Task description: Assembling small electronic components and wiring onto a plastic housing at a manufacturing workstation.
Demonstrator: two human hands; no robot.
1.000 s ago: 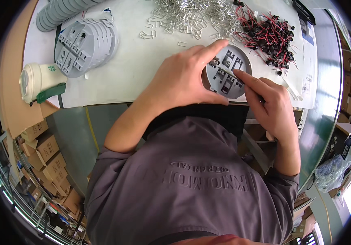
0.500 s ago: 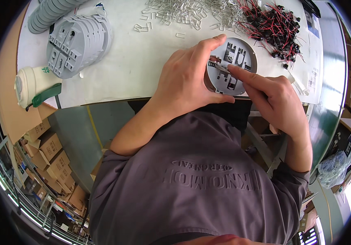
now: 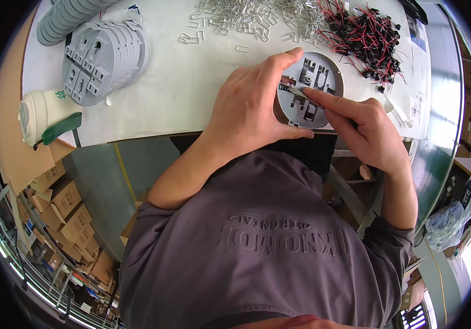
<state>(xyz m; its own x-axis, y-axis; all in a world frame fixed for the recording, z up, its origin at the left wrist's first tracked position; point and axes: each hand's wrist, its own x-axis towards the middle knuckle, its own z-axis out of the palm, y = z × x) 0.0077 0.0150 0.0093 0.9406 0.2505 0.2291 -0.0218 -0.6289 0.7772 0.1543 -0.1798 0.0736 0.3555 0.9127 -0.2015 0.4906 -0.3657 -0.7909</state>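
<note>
My left hand [image 3: 245,107] holds a round grey plastic base [image 3: 328,67] by its left rim, thumb at the near edge and fingers at the far edge. The base is tilted up at the table's front edge, its slots and moulded clips facing me. My right hand [image 3: 371,129] is closed on a slim, pale metal tool [image 3: 298,92] that looks like tweezers, index finger stretched along it. The tool's tip rests at a small compartment near the base's left side, where a coppery part [image 3: 287,80] shows. Most of the tool's handle is hidden in my fingers.
Bent metal wire clips [image 3: 257,16] lie heaped at the far middle, beside a pile of black parts with red wires [image 3: 370,41]. Stacked grey bases [image 3: 106,60] stand at the left, near a cream container with a green handle [image 3: 46,118]. Cardboard boxes [image 3: 71,205] are below left.
My right hand and the tool have shifted very slightly left. The base has barely moved in my left hand.
</note>
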